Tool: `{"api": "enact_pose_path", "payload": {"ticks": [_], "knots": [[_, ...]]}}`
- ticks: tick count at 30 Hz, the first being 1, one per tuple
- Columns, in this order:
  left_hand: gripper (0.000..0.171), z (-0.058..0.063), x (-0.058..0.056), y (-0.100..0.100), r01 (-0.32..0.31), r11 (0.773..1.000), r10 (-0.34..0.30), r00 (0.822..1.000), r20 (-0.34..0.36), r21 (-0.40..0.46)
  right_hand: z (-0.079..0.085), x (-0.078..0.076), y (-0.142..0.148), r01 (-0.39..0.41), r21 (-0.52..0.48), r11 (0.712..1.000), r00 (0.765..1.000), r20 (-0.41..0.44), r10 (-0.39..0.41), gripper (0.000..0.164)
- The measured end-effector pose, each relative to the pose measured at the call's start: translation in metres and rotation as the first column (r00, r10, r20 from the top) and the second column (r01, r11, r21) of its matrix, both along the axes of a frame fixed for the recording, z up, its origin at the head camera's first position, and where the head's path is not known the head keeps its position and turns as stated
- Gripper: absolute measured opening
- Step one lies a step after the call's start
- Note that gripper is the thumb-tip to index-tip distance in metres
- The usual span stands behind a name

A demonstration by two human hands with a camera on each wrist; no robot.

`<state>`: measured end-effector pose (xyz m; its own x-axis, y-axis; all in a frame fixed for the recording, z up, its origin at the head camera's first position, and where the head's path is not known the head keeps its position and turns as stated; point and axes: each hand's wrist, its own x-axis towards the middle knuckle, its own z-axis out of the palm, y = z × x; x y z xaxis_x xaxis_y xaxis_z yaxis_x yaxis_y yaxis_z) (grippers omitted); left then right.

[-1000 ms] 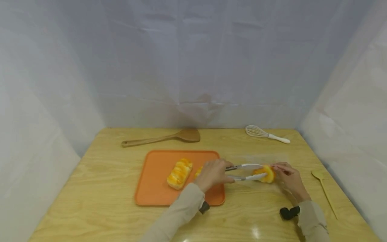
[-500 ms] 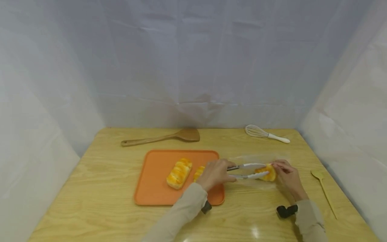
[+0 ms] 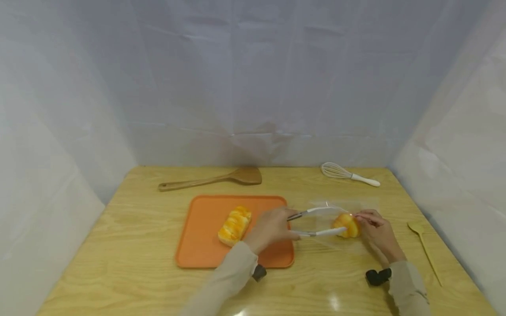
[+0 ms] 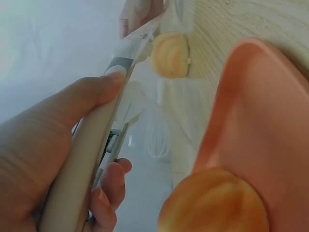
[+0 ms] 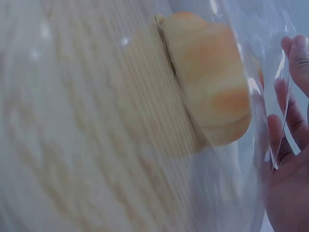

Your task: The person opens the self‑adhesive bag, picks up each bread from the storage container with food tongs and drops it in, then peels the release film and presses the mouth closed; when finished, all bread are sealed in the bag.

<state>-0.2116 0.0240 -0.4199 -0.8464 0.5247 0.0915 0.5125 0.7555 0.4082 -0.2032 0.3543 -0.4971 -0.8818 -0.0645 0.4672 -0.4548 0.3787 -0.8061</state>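
Observation:
My left hand [image 3: 270,229] grips a pair of tongs [image 4: 79,162], thumb along one handle. The tong arms are spread and point right, their tips around a small golden bread roll [image 3: 347,224]. That roll [image 5: 207,77] sits inside a clear plastic bag [image 5: 266,159]; in the head view the bag is faint against the wood. My right hand [image 3: 378,233] pinches the bag's edge beside the roll. A larger bread loaf [image 3: 234,226] lies on the orange tray [image 3: 203,254]. Another roll [image 4: 215,203] on the tray shows in the left wrist view; my left hand hides it in the head view.
A wooden spatula [image 3: 245,176] lies behind the tray. At the back right is a white-handled whisk [image 3: 336,171]. A yellowish spoon [image 3: 424,252] lies near the table's right edge. Pale sheeting [image 3: 253,87] stands around the back and sides.
My left hand has shifted a little left, and the tong arms have spread wider around the roll. My right hand has stayed at the bag's edge.

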Motion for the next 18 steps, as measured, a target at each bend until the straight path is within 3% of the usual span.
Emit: {"api": "enact_pose_path", "payload": {"ticks": [5,11,14,18], "knots": [[0.055,0.005,0.012,-0.029,-0.024,0.992,0.018,0.999,0.049,0.12,0.0,0.002,0.001,0.032,0.079,0.996,0.999,0.017,-0.034,0.02],[0.062,0.006,0.028,-0.071,-0.127,0.972,0.108,0.989,0.105,0.199,0.001,0.004,0.003,0.045,0.127,0.991,0.998,0.041,-0.051,0.021],[0.066,0.007,0.036,-0.096,-0.207,0.956,0.181,0.974,0.136,0.206,0.001,0.005,0.004,0.05,0.161,0.986,0.996,0.065,-0.062,0.022],[0.071,0.007,0.047,-0.133,-0.32,0.918,0.283,0.942,0.179,0.235,0.0,0.004,0.005,0.074,0.22,0.973,0.991,0.093,-0.096,0.025]]}}
